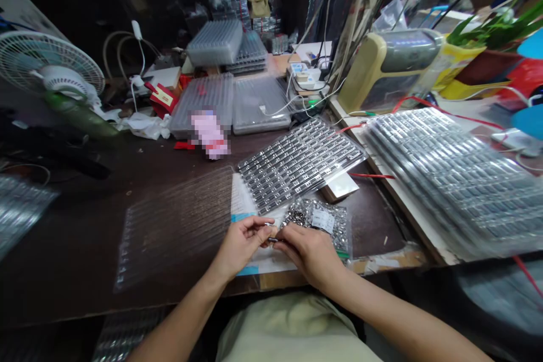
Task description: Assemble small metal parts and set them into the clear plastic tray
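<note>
My left hand [242,244] and my right hand [313,251] meet near the table's front edge, fingers pinched together. Between their fingertips is a small dark metal piece [272,239], mostly covered by the fingers, so its exact kind does not show. Just beyond my right hand lies a clear plastic bag [339,226] of many small shiny metal parts with a white label. Behind it, a clear tray [301,161] filled with rows of shiny metal parts rests at a slant, partly over a small white-topped box [340,187]. Under my hands is a white and blue sheet [249,269].
A clear ridged tray [169,226] lies flat at the left. Stacked filled trays [449,175] stand at the right, beside a beige machine [390,68]. More clear trays [203,99] and a pixelated pink item [210,134] are farther back. A fan [55,62] stands far left.
</note>
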Available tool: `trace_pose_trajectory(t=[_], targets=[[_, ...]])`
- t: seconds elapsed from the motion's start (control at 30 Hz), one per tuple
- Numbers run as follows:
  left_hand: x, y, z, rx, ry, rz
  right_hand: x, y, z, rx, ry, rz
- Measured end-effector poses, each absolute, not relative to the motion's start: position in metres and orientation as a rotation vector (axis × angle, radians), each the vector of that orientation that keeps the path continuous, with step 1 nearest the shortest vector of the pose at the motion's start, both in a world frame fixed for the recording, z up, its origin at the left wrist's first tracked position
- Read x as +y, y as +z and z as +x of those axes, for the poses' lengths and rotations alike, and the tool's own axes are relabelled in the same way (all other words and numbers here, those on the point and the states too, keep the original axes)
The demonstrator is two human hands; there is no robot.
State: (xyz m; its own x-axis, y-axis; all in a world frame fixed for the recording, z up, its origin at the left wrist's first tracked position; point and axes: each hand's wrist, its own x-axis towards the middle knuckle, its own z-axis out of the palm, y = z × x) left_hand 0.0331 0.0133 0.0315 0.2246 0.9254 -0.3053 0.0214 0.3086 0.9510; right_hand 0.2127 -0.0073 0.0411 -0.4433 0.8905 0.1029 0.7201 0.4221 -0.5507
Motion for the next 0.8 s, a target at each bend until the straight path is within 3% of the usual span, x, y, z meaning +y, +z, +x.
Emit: trace_pose_trajectory(t=[0.4,0.6,0.8], targets=[[0.014,0.029,0.029,1.155,0.836,1.098,-0.002,0.043,0.207,-2.353,0.667,-1.422],[0.01,0.038,0.026,1.116,0.798,1.477,0.003,0.051,0.215,-2.276,1.478,-1.154],[0.01,0.025,0.032,1.18,0.903,1.139,-0.004,0.043,0.205,-2.221,0.768,-1.44]])
